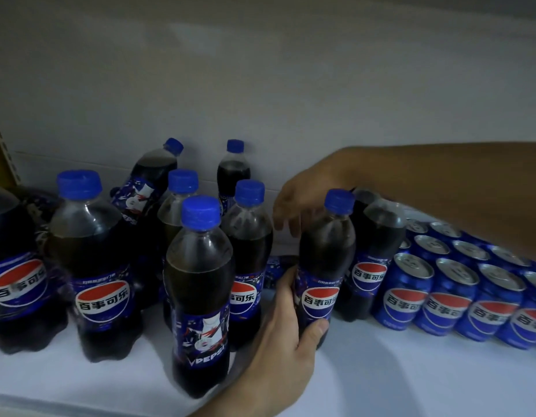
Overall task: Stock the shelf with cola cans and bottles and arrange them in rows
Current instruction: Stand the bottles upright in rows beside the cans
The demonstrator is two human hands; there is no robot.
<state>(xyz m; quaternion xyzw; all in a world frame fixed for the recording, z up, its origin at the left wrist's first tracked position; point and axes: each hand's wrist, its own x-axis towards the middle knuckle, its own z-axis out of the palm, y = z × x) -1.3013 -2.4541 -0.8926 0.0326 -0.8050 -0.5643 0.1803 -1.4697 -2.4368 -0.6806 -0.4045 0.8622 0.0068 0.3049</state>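
Several cola bottles with blue caps stand loosely grouped on the white shelf (381, 371). My left hand (287, 332) reaches up from below and grips one upright bottle (325, 266) around its label, thumb on the front. My right hand (303, 200) comes in from the right over the cans, its fingers hanging down, blurred, behind that bottle and holding nothing that I can see. Another bottle (372, 254) stands just right of the held one. Blue cola cans (447, 293) fill the right side in tight rows. A front bottle (200, 296) stands left of my left hand.
A bottle (154, 176) at the back leans left against others, and one (275, 270) seems to lie on its side behind the held bottle. Larger bottles (95, 266) stand at the left. The shelf's white back wall (291, 100) is close behind.
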